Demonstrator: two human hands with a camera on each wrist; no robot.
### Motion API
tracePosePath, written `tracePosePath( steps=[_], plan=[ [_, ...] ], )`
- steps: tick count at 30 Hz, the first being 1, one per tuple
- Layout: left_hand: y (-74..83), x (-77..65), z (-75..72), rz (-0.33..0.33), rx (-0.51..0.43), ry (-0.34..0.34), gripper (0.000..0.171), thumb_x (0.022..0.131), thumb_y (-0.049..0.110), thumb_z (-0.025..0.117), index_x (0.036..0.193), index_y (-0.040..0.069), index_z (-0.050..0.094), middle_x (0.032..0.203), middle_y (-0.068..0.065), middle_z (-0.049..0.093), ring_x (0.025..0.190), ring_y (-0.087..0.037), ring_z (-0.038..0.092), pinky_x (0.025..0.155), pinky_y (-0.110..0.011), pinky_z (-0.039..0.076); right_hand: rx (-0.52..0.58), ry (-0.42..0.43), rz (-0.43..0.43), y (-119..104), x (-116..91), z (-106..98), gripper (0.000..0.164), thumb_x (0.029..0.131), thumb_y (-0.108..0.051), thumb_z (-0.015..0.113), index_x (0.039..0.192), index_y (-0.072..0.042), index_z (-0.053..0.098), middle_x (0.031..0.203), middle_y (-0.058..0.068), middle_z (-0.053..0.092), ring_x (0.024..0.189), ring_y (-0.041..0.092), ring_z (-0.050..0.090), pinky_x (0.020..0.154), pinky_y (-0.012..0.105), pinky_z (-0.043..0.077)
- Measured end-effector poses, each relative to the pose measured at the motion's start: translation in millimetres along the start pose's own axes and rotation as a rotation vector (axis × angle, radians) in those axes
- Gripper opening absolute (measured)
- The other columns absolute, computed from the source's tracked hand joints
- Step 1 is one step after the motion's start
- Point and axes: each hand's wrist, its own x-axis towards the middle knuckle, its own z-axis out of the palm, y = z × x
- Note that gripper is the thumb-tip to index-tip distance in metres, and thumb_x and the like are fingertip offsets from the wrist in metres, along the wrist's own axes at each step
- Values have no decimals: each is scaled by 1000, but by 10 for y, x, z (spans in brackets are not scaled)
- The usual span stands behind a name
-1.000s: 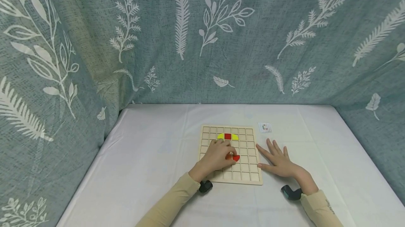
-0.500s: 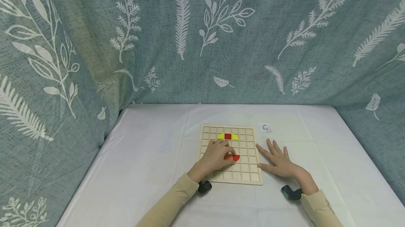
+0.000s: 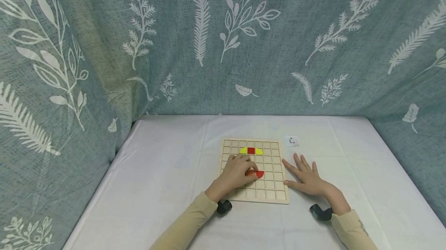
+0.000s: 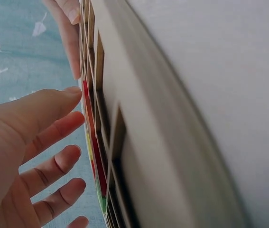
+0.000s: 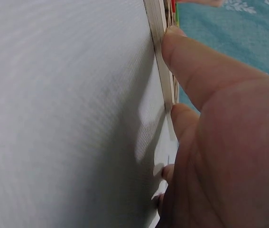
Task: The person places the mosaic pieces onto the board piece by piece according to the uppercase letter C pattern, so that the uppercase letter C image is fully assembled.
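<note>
A pale wooden grid board (image 3: 271,196) lies on the white-covered table. My left hand (image 3: 238,170) is over its middle, fingers bent loosely, thumb and index fingertips at a red quarter-round tile (image 3: 260,174). In the left wrist view the left thumb (image 4: 53,102) and index finger stand apart, close to the tiles, and no tile is lifted. Farther up the board sit a red square tile (image 3: 251,151) and yellow rounded tiles (image 3: 259,151) on either side. Other tiles are hidden under the left hand. My right hand (image 3: 310,180) spreads its fingers, thumb and index tips touching the board's right edge.
A small printed card (image 3: 292,141) with a coloured grid pattern lies beyond the board's right corner. Each wrist carries a dark camera (image 3: 320,213). A blue-green leaf-patterned curtain (image 3: 223,79) hangs behind and beside the table (image 3: 167,157).
My left hand has shifted very slightly left, its thumb and index tips drawing a little off the red quarter-round tile. The right hand and board stay put.
</note>
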Motion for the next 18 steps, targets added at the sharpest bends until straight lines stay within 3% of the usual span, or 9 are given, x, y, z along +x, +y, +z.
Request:
tracePosePath(
  steps=[9,18],
  plan=[
    [-73,-41,-20,-2,1,19,23,83,40,66,100,25,71,96,8,61,85,-12,48,83,-39,39,-4,16,6,14,-34,-20,72,87,-49,55,145,-14,31,151,28,6,136,51,-3,101,67,-11],
    [-228,-118,-53,-22,27,21,27,84,39,66,107,26,69,105,7,62,92,-15,52,87,-44,40,5,22,-14,-2,-49,-33,74,87,-48,56,145,-11,31,151,25,15,137,48,5,103,66,-6]
  ],
)
